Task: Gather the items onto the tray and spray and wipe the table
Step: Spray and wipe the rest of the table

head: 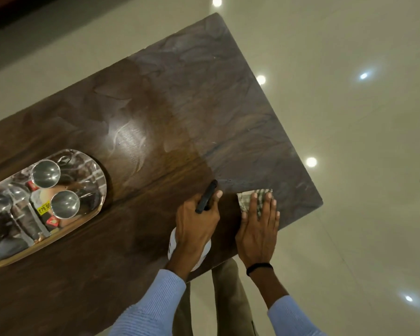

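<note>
Head camera, looking down on a dark wooden table (155,112) over a pale tiled floor. I see the gathering step looks finished: a shiny oval metal tray (92,163) sits toward the table's left end, carrying two steel cups (45,173), a few small packets, one with a yellow price sticker, and some other items I cannot make out in the reflections. Nothing else lies loose on the visible tabletop.

My left hand (194,221) is clamped around a spray bottle (180,246), white body below the palm, black nozzle pointing toward the far end. Whether the trigger is being squeezed, I cannot tell. My right hand (258,229) lies flat with fingers spread, pressing a folded checked cloth (246,197) onto the table near its right-hand edge, just beside the nozzle.

Streaky, swirled marks cover most of the far half and the middle, so I judge spraying and wiping are well under way. The near left portion, around and below the tray, looks darker and unstreaked, and probably remains to be wiped.
</note>
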`<state>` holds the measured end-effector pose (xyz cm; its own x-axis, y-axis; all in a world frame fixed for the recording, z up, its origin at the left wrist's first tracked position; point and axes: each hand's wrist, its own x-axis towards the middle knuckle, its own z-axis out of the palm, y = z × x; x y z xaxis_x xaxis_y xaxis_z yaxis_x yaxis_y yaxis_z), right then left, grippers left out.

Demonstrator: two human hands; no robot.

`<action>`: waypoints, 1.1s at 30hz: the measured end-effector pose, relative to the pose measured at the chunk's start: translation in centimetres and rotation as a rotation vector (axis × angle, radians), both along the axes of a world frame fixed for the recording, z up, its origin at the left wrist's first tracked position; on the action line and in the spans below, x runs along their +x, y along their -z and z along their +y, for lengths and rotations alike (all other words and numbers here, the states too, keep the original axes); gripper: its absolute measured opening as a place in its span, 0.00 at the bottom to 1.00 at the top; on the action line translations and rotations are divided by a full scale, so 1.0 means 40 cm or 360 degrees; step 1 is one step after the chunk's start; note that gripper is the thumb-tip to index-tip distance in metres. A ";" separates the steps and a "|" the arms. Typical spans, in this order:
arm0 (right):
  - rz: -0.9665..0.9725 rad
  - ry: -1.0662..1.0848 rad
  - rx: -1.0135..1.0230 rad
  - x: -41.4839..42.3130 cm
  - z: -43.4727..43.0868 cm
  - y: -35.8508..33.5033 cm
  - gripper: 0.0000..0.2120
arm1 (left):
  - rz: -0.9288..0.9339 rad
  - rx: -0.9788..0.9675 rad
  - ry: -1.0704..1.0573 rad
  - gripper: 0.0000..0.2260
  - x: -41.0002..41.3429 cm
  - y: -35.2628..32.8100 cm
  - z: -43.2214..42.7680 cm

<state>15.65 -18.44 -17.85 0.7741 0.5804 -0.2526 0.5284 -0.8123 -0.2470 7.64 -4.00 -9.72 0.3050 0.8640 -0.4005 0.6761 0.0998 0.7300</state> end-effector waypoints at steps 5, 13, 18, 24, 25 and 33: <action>0.0029 0.0030 0.0030 0.001 -0.003 -0.001 0.27 | 0.0040 0.0026 0.0029 0.20 0.039 -0.007 -0.004; 0.0027 0.0273 0.0022 0.073 -0.024 -0.005 0.27 | 0.0120 -0.0064 0.0022 0.19 0.057 -0.026 -0.004; -0.0028 0.0659 0.0006 0.254 0.012 0.000 0.28 | 0.0135 -0.0012 -0.0010 0.17 0.051 -0.029 0.001; -0.0038 0.0104 0.0039 0.249 0.238 0.004 0.29 | 0.0108 -0.0063 -0.0181 0.18 0.043 -0.042 0.004; -0.0003 -0.0127 0.0056 0.211 0.245 0.002 0.29 | 0.0125 -0.0085 -0.0202 0.18 0.045 -0.046 0.005; 0.0048 -0.0363 -0.0118 0.162 -0.072 -0.020 0.30 | 0.0139 -0.0211 -0.0343 0.24 0.057 -0.081 0.028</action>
